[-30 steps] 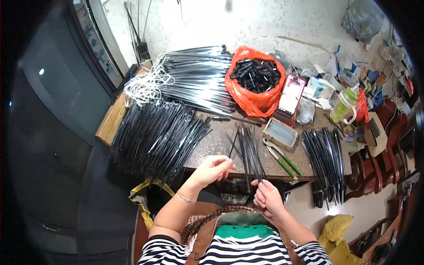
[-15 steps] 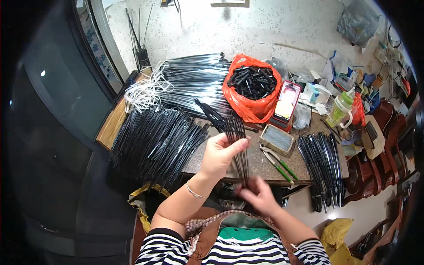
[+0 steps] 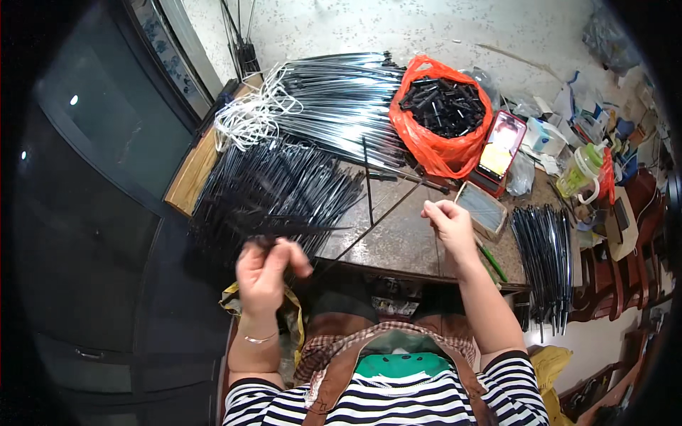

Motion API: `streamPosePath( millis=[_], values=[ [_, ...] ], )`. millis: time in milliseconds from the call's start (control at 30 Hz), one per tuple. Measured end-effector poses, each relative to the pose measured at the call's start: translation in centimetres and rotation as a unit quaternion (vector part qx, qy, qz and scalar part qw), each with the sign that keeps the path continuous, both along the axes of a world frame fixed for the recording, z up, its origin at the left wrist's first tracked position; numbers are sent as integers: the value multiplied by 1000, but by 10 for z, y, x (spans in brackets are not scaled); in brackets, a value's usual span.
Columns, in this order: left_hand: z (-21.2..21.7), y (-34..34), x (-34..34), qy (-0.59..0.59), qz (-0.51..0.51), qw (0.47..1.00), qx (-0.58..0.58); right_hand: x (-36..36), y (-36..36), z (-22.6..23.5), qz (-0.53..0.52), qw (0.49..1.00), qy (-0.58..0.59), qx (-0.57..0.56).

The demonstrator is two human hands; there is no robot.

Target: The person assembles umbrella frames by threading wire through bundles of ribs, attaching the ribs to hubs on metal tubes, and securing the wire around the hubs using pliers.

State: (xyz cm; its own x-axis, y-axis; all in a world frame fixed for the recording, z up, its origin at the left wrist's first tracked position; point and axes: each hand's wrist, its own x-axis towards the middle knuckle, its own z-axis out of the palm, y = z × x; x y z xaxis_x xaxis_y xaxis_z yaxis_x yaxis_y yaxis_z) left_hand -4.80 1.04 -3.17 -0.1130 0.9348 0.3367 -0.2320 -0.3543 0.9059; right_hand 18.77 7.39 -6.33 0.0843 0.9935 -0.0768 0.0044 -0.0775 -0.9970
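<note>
My left hand, blurred by motion, is over the near edge of the dark pile of thin black rods at the left. Its fingers close on a bunch of thin black rods, also smeared. My right hand is pinched over the table beside a small box of fine grey wires; anything between its fingertips is too small to make out. Between the hands, one black rod and a longer diagonal one lie on the speckled tabletop.
Shiny long rods with white ties lie at the back. A red bag holds short black tubes, beside a lit phone. Green-handled pliers, partly hidden, and another rod bundle are at the right, below a bottle.
My left hand has moved left with the bunch, from the table's middle to the pile. My right hand has left the bunch and risen rightward. Two rods now show on the tabletop.
</note>
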Motion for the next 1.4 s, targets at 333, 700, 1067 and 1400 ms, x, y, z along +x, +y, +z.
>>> streamPosePath(
  millis=[333,700,1067,1400],
  values=[
    [24,-22,-33,5,24,1000,-14,-85,42,-50,214,967,72,-116],
    [-65,-2,70,184,-452,862,132,-39,-22,22,97,976,31,193],
    [-136,31,105,518,-115,843,91,24,19,-51,-45,998,38,-13],
    [-162,129,120,368,-258,889,87,27,18,-80,-28,993,-52,102]
  ],
)
